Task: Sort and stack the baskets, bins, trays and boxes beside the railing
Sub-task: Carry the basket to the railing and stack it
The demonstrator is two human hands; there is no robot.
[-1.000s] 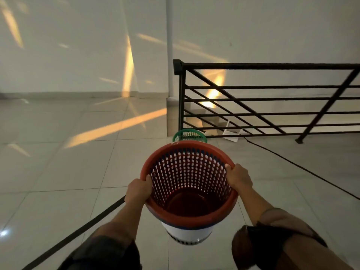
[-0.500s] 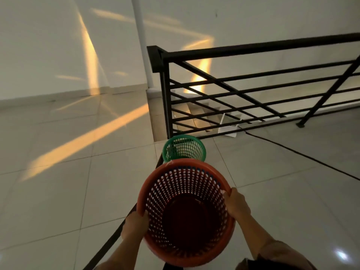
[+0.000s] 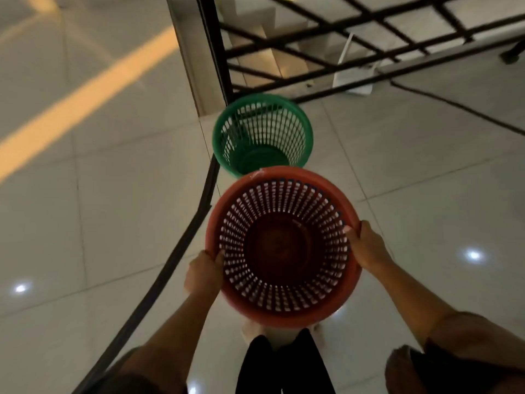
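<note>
Head cam, looking straight down: both hands are on the red perforated basket (image 3: 284, 245), left hand (image 3: 203, 273) and right hand (image 3: 366, 245) each gripping opposite sides of the rim, thumbs hooked inside. It's held up off the tiled floor (image 3: 113, 209). Just past the fingers sits the green basket (image 3: 262, 135), upright by the black railing (image 3: 312, 49).

- You have one red basket (image 3: 284, 311) gripped between your two hands.
- One green basket (image 3: 262, 135) stands just beyond your hands.
- One black railing (image 3: 341, 46) beyond it.
</note>
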